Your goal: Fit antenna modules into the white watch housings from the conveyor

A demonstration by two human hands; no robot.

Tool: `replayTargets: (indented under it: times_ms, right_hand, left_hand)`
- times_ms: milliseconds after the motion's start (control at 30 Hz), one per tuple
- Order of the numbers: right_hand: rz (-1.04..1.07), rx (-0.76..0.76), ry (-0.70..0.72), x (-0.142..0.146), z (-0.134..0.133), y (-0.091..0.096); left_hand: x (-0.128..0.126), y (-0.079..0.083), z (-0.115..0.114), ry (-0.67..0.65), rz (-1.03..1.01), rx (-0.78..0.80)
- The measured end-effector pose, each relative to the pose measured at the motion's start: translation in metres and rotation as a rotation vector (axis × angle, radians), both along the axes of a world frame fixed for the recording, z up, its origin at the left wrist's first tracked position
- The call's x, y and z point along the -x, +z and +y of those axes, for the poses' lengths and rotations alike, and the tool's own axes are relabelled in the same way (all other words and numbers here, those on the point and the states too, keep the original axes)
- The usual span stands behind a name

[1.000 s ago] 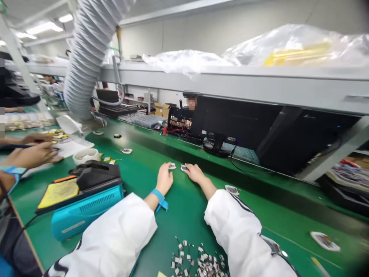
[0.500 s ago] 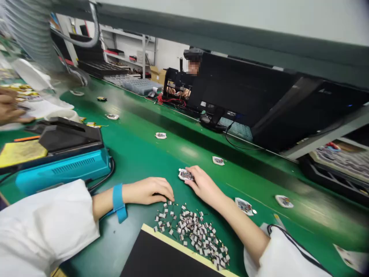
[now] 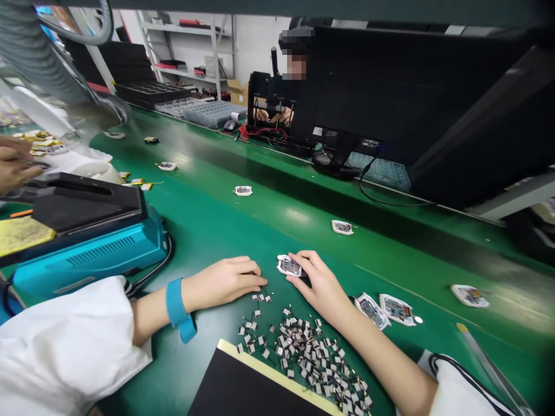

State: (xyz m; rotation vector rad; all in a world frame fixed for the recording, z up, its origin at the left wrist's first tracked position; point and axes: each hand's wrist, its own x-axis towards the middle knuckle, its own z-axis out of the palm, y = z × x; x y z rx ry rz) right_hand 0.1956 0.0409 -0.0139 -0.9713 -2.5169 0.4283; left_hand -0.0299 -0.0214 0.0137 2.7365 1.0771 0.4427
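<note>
My right hand (image 3: 318, 277) grips a white-rimmed housing with a circuit board inside (image 3: 289, 266) between thumb and fingers, low over the green bench. To its left, my left hand (image 3: 225, 280) has its fingers drawn together; whatever is between the fingertips is too hidden to make out. A blue band (image 3: 177, 306) circles the left wrist. Just below the left fingertips lie a few small silver-grey square parts with short leads, at the edge of a larger pile of the same parts (image 3: 318, 352). Two more housings (image 3: 396, 309) rest beside my right forearm.
A black board with a yellow edge (image 3: 255, 381) borders the pile. Other housings (image 3: 342, 227) lie along the bench. A teal-and-black device (image 3: 91, 248) stands left, near another person's hand (image 3: 17, 164). A monitor (image 3: 403, 104) stands at the back.
The view has tilted down and shifted. My left fingers have drawn back slightly from the small parts. My right hand keeps hold of the housing; a second housing now shows beside the right forearm.
</note>
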Motion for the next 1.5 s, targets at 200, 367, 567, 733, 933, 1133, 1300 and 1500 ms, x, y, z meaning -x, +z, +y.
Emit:
replayTargets:
  times_ms: [200, 367, 567, 733, 933, 1133, 1300, 1500]
  right_hand:
    - [-0.055, -0.081, -0.058, -0.001, -0.003, 0.002]
    - [-0.103, -0.103, -0.129, -0.001, -0.004, 0.004]
    - [-0.114, -0.089, -0.109, 0.000, -0.004, 0.005]
    - [-0.130, -0.129, -0.123, 0.000, -0.004, 0.005]
    - [-0.110, -0.134, -0.105, 0.000, -0.004, 0.005]
    - [-0.107, -0.187, -0.042, 0.002, -0.008, 0.010]
    - [0.030, -0.125, 0.022, -0.002, -0.011, 0.013]
    - [0.241, 0.070, 0.188, -0.010, -0.005, 0.017]
  left_hand:
    - [0.001, 0.000, 0.000, -0.063, -0.016, 0.030]
    - [0.000, 0.005, -0.001, -0.020, 0.018, 0.001]
    - [0.002, 0.004, 0.000, -0.017, 0.052, -0.024]
    - [0.003, 0.002, 0.001, 0.166, -0.007, -0.052]
    - [0.001, 0.003, 0.002, 0.293, -0.057, -0.019]
    - [0.002, -0.002, 0.007, 0.357, -0.074, 0.019]
    - [0.002, -0.004, 0.007, 0.399, -0.109, 0.035]
    - [0.005, -0.006, 0.007, 0.338, -0.040, -0.033]
